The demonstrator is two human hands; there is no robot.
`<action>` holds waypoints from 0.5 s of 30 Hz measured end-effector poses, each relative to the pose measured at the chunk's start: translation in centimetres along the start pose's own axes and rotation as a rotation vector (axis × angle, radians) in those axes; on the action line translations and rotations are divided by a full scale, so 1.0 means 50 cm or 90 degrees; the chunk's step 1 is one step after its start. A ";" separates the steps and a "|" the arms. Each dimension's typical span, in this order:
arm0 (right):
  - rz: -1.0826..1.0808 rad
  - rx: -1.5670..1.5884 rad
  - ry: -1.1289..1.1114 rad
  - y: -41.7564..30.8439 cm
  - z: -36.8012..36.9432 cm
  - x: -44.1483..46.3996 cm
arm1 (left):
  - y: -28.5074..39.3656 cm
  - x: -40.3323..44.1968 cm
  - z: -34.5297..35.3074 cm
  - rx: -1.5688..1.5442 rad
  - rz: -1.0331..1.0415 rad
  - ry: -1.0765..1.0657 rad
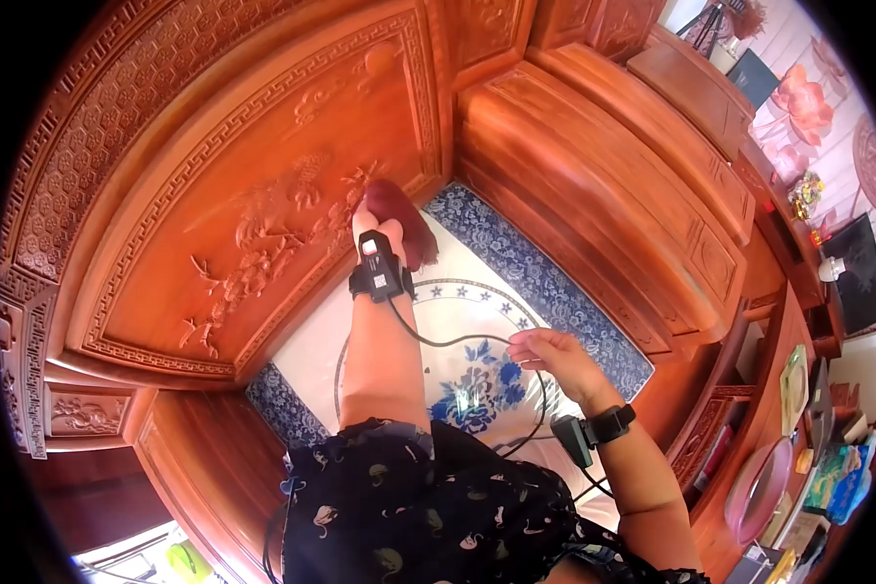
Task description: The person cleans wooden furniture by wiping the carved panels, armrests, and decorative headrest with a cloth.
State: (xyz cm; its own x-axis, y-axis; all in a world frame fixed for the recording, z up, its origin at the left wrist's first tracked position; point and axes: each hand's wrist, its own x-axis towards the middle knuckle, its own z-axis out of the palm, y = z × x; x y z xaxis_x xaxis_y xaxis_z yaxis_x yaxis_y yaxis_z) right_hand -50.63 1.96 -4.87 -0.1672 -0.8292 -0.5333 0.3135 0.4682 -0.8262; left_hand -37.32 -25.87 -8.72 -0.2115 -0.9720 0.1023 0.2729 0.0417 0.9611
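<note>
My left hand [386,232] reaches forward, closed on a maroon cloth [402,219] at the lower part of a carved wooden panel [263,195]. The cloth hides most of its fingers. A black box-shaped device [380,271] is strapped to that wrist. From it a black cable [448,343] loops across to my right hand [552,358], whose thumb and fingers are pinched together on the cable. The right wrist bears a second dark device [574,440] and a black band [611,423].
Below my hands lies a white surface with blue flowers [477,404] and a blue patterned border [545,263]. Curved wooden furniture [594,195] rises at the right. Farther right, a shelf carries a pink oval tray [759,492] and a blue-green packet [842,482].
</note>
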 end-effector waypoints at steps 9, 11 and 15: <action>0.002 -0.024 0.001 0.000 0.005 0.014 | -0.035 0.066 0.050 0.166 -0.052 0.497; -0.006 -0.025 0.002 -0.003 0.006 0.005 | -0.043 0.061 0.033 0.400 -0.032 0.433; -0.017 -0.012 -0.002 0.011 0.007 -0.010 | -0.030 0.051 0.019 0.385 -0.079 0.379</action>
State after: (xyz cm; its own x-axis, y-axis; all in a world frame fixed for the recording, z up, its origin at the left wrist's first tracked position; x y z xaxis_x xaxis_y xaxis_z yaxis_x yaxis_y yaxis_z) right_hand -50.05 2.53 -5.01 -0.1718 -0.8425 -0.5106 0.2907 0.4519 -0.8434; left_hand -39.17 -28.18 -9.66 0.3672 -0.9301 -0.0026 -0.3022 -0.1219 0.9454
